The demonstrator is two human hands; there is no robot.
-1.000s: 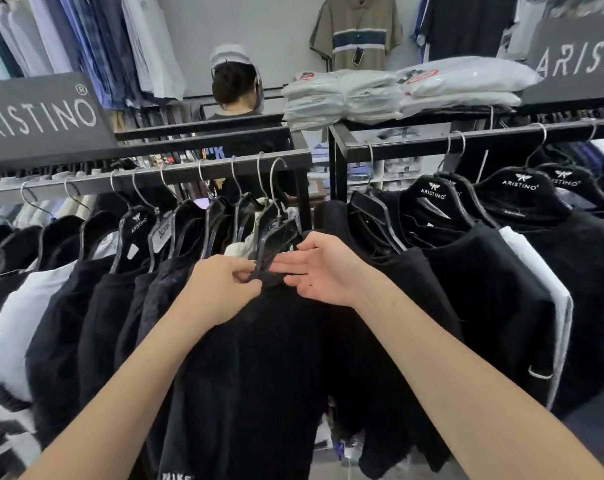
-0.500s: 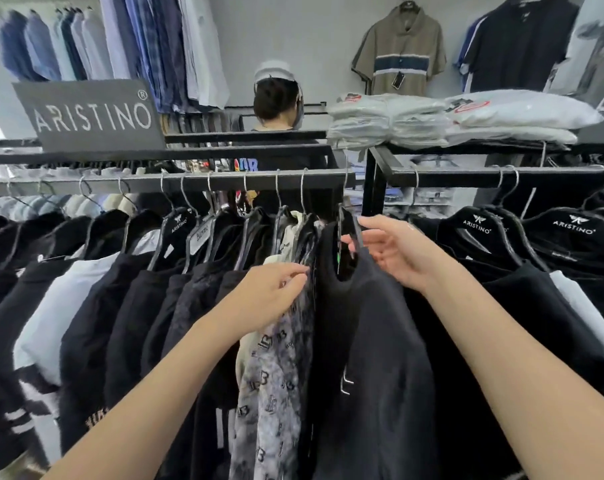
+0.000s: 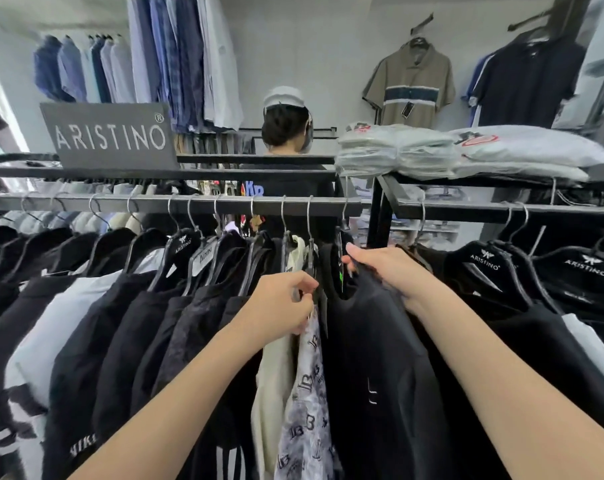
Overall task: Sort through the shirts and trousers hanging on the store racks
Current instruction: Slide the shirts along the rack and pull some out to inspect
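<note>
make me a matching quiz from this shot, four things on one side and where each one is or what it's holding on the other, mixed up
1. left hand
2. right hand
3. striped polo
4. bagged folded shirts

a. stacked on top of the right rack
b. hung on the back wall
c. pinches the grey patterned shirt
d. grips the black shirt at its neck

Pairs: 1-c, 2-d, 3-b, 4-a

Light: spreading bright and even, glaring white at far left
Shadows: lying faint on the wall
Edges: bowing the rack rail
Blur: softening the right hand slightly
</note>
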